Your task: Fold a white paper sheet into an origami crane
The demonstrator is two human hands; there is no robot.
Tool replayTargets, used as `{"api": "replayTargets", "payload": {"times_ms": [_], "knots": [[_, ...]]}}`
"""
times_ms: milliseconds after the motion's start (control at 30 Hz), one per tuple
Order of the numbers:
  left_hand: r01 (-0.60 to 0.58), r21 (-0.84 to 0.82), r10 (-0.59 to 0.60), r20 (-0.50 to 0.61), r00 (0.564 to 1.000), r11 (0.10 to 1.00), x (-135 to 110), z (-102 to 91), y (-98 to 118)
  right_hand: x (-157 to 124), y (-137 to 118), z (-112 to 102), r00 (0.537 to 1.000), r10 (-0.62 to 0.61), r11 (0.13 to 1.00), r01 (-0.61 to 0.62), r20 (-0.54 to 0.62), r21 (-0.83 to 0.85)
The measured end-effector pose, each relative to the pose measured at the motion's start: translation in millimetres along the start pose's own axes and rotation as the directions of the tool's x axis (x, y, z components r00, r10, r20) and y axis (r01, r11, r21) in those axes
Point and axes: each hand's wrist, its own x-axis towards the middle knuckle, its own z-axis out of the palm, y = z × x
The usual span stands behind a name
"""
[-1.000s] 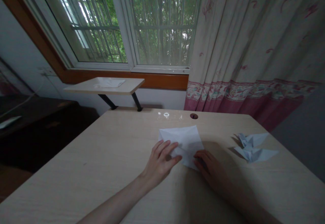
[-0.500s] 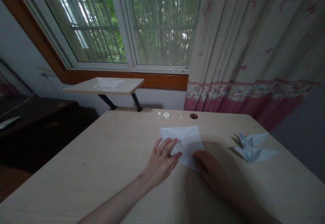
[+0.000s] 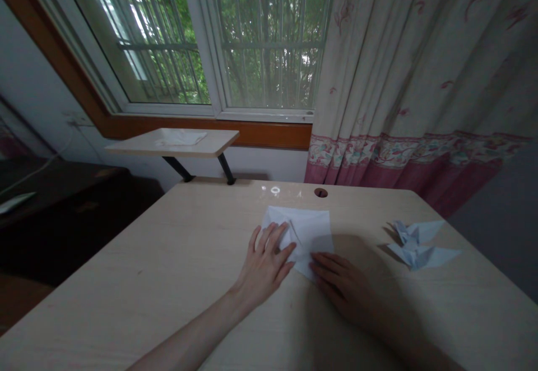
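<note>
A white sheet of paper (image 3: 313,228) lies on the desk in front of me, with a folded flap along its left side. My left hand (image 3: 267,256) rests on the left part of the sheet, fingers spread and palm down. On the lower right edge of the paper sits my right hand (image 3: 338,281), its fingers stretched out flat and close together. Parts of the sheet's lower edge are hidden under both hands.
Folded paper birds (image 3: 416,245) stand at the right of the desk (image 3: 180,259). A raised shelf (image 3: 218,145) at the back left carries a crumpled white tissue or paper (image 3: 180,138). Near the back edge is a round cable hole (image 3: 320,193). A curtain (image 3: 378,79) hangs behind.
The paper has turned and shifted slightly. My left hand has slid a little to the left, and my right hand has moved left with its fingers straighter.
</note>
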Motion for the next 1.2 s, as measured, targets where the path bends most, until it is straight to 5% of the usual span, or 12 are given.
{"api": "replayTargets", "payload": {"times_ms": [700, 1200], "knots": [[-0.073, -0.225, 0.116, 0.181, 0.977, 0.972, -2, 5.5, -6, 1, -22, -13, 0.984, -0.088, 0.994, 0.098, -0.155, 0.054], [-0.117, -0.231, 0.155, 0.154, 0.976, 0.966, 0, 2.5, -6, 0, -9, -7, 0.999, 0.006, 1.0, -0.007, -0.048, -0.011]]}}
